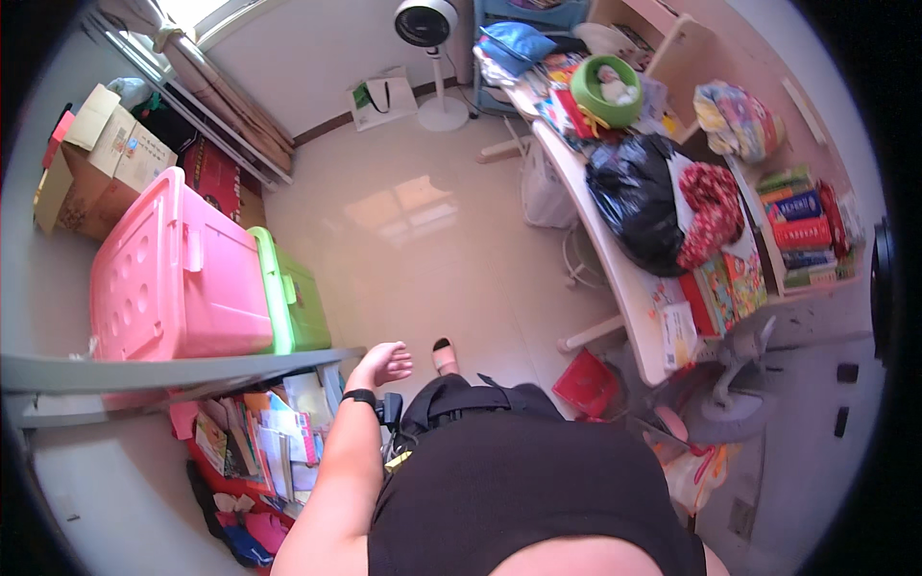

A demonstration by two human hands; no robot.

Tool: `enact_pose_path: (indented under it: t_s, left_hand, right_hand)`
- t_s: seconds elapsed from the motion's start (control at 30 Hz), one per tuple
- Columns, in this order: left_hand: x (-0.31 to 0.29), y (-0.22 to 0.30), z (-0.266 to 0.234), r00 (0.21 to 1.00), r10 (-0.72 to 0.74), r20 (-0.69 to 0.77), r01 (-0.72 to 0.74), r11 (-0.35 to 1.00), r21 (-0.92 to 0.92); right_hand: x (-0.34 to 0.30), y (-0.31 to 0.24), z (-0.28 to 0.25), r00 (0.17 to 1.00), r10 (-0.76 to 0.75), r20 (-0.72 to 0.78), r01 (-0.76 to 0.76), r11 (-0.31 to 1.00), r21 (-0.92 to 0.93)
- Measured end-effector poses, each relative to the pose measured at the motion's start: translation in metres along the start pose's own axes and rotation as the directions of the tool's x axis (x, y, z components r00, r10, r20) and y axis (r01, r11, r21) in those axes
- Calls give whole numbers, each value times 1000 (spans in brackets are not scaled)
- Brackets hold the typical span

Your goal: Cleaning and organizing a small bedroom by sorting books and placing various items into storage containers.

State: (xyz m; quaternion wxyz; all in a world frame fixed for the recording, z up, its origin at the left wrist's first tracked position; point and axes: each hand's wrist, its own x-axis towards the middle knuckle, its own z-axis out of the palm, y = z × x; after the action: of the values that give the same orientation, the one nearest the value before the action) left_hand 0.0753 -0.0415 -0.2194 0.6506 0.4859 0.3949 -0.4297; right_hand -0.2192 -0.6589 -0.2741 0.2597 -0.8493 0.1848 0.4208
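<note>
My left hand (389, 363) hangs in front of my left hip, its fingers loosely bent and nothing visible in it. A black band (359, 396) circles that wrist. Close to the hand is the end of a grey shelf edge (288, 363). Beyond it stand a pink lidded storage box (226, 298) and a green one (309, 305). Below the shelf edge, books and papers (274, 437) are stacked beside my forearm. My right hand is out of sight.
The desk (600, 240) on the right carries a black plastic bag (629, 197), red patterned cloth (711, 211) and a green bowl-shaped container (607, 91). A white fan (442, 110) stands at the back. An open carton (120, 158) is far left; a red object (586, 384) lies under the desk.
</note>
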Motion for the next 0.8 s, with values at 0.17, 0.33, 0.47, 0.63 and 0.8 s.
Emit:
enact_pose_path:
  t_s: [0.17, 0.33, 0.47, 0.63, 0.8]
  left_hand:
    - [-25, 89, -84, 947, 169, -272, -221, 960, -174]
    - [-4, 189, -109, 947, 210, -244, -278, 914, -296]
    - [26, 260, -135, 947, 255, -197, -322, 781, -536]
    - [55, 334, -157, 946, 173, -275, -315, 698, -644]
    - [54, 416, -219, 866, 4, -500, -326, 762, -560]
  right_hand:
    - [57, -179, -76, 997, 81, 8, -81, 975, 207]
    - [149, -322, -169, 994, 90, -66, -40, 836, 547]
    - [228, -407, -227, 998, 60, -7, -47, 843, 536]
    - [316, -455, -274, 969, 194, 151, -239, 889, 392]
    - [374, -581, -340, 977, 136, 166, -166, 968, 186]
